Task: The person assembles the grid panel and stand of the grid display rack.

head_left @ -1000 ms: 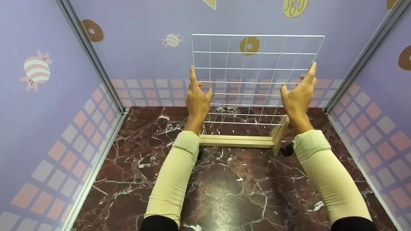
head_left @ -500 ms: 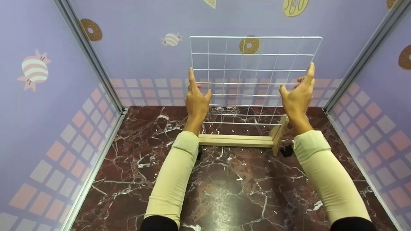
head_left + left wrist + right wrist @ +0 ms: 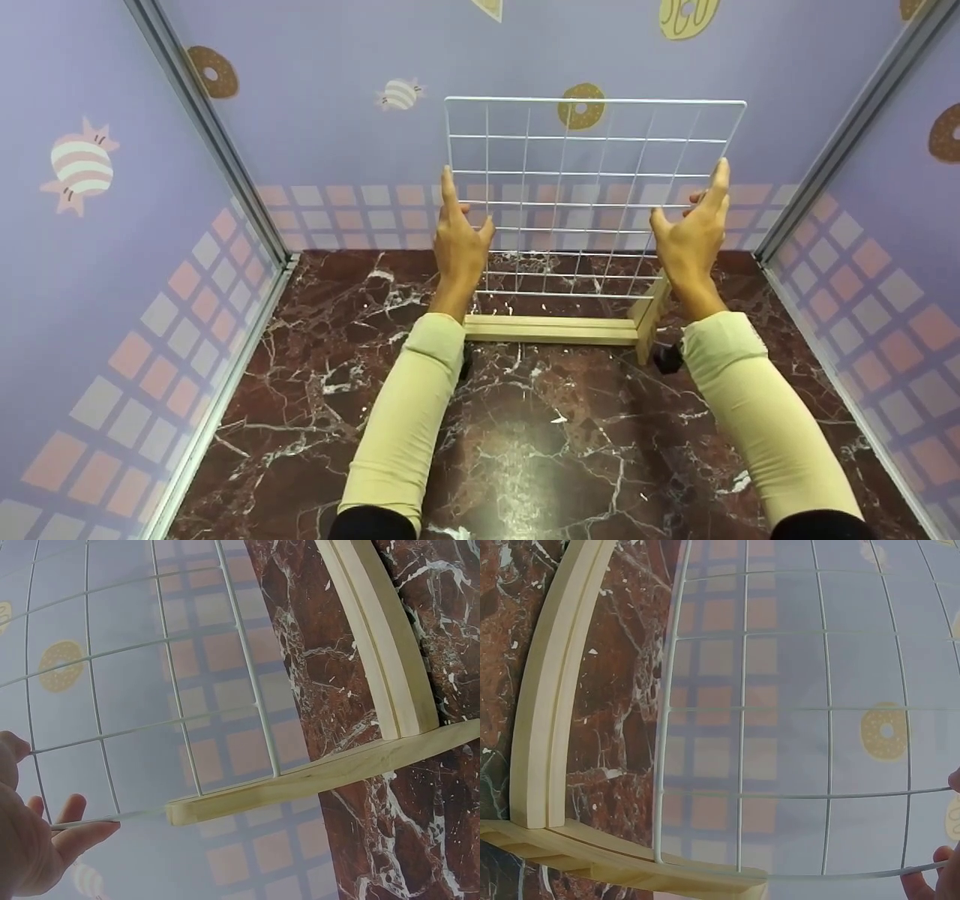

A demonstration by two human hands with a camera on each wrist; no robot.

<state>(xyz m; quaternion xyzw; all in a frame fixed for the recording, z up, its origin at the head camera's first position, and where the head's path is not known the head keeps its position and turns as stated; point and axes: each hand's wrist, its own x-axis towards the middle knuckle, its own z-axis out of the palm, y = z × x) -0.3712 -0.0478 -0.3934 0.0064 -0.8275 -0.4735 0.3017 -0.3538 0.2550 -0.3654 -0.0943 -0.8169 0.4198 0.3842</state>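
Observation:
A white wire grid panel (image 3: 559, 203) stands between my two hands, leaning back slightly. My left hand (image 3: 460, 244) holds its left edge, index finger straight along the wire and thumb apart. On the opposite edge my right hand (image 3: 690, 240) holds it in a like way. Below is a pale wooden frame: a grooved crossbar (image 3: 551, 330) joined to side pieces. In the left wrist view, the panel's lower corner overlaps one wooden side piece (image 3: 300, 784). The right wrist view shows its other lower corner right at the grooved side piece (image 3: 615, 851).
The frame stands on a dark red marbled tabletop (image 3: 525, 450) with small white bits scattered on it. A lilac back wall (image 3: 322, 135) with printed sweets rises close behind the panel. Side walls flank both arms. A black object (image 3: 667, 358) shows beside the right sleeve.
The grid panel has come down a little, its top edge lower against the wall. Both hands have moved down with it, the right one also slightly inward. The wooden frame has stayed put.

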